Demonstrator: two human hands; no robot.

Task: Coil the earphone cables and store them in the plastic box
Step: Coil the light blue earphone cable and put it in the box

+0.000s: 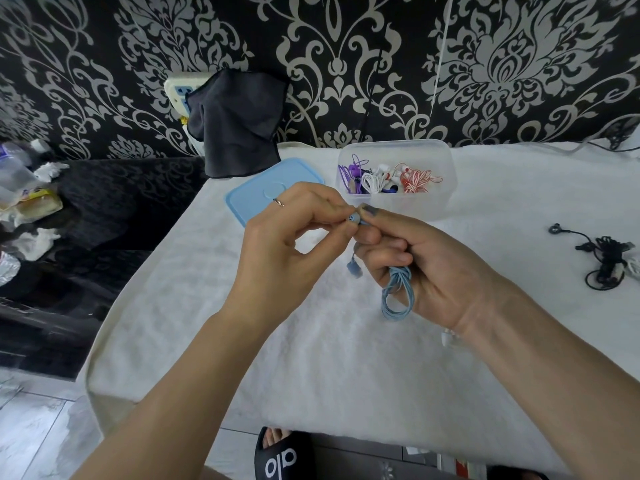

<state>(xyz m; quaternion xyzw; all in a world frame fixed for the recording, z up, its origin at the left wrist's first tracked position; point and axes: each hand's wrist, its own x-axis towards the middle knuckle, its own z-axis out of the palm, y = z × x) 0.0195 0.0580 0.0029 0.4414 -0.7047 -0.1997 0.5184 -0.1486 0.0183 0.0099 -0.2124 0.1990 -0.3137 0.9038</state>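
My right hand [412,261] grips a light blue earphone cable [398,296], its coiled loops hanging below the fingers. My left hand [294,237] pinches one blue earbud [353,219] against my right thumb; the other earbud [354,268] dangles between the hands. Behind them stands the clear plastic box [446,188], open, holding purple [351,173], white [372,181] and red-and-white [417,178] coiled earphones. Its light blue lid [252,199] lies flat to the left of the box. A loose black earphone tangle [602,261] lies at the right.
Everything sits on a white towel-covered table [311,341]. A dark cloth [239,123] hangs over a power strip at the patterned wall. Bottles and wrappers [24,188] clutter a dark surface at the left. A black slipper [280,455] shows below the table's front edge.
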